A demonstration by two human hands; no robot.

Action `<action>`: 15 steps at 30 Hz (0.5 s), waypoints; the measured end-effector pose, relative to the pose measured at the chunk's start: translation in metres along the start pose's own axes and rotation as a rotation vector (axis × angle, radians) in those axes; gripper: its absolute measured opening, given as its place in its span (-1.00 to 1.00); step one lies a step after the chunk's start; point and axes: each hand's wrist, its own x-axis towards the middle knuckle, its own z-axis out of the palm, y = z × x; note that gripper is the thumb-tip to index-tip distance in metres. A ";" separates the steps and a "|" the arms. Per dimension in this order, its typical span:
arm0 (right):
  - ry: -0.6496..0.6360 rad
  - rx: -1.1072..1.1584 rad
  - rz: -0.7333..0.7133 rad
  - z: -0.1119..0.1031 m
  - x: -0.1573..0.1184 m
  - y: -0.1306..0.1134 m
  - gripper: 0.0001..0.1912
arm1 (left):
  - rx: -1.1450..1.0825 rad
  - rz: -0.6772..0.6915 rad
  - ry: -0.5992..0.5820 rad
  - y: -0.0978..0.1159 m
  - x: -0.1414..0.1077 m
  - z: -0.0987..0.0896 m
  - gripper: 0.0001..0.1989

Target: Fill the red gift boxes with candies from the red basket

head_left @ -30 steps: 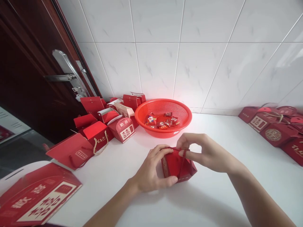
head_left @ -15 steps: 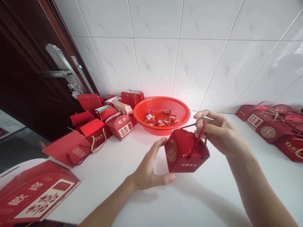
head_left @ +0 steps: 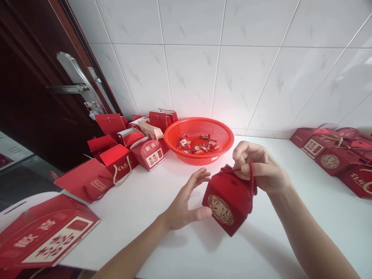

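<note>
A small red gift box (head_left: 229, 197) with a gold round emblem hangs tilted above the white table (head_left: 145, 232). My right hand (head_left: 263, 166) is closed at its top, fingers gripping the dark red cord handle (head_left: 251, 186). To the left of the box, my left hand (head_left: 186, 205) is spread, thumb and fingers apart, the thumb tip close to the emblem side. Whether that thumb touches the box I cannot tell. Behind the hands stands a red plastic basket (head_left: 200, 159) with several wrapped candies (head_left: 203, 147) inside.
Several red gift boxes with raised flaps (head_left: 116, 159) crowd the left side. A larger red box (head_left: 55, 236) lies nearest at the lower left. More closed red boxes (head_left: 331, 161) stand at the right. A tiled wall (head_left: 192, 77) backs the table; a dark door (head_left: 29, 58) is at left.
The box has turned and tilted, so its gold emblem side now faces me. My right fingers have closed in nearer to the box top. My left hand stays spread beside it.
</note>
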 end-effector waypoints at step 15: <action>-0.251 0.013 0.038 0.010 0.003 0.025 -0.73 | -0.078 0.010 -0.045 0.007 0.001 0.003 -0.11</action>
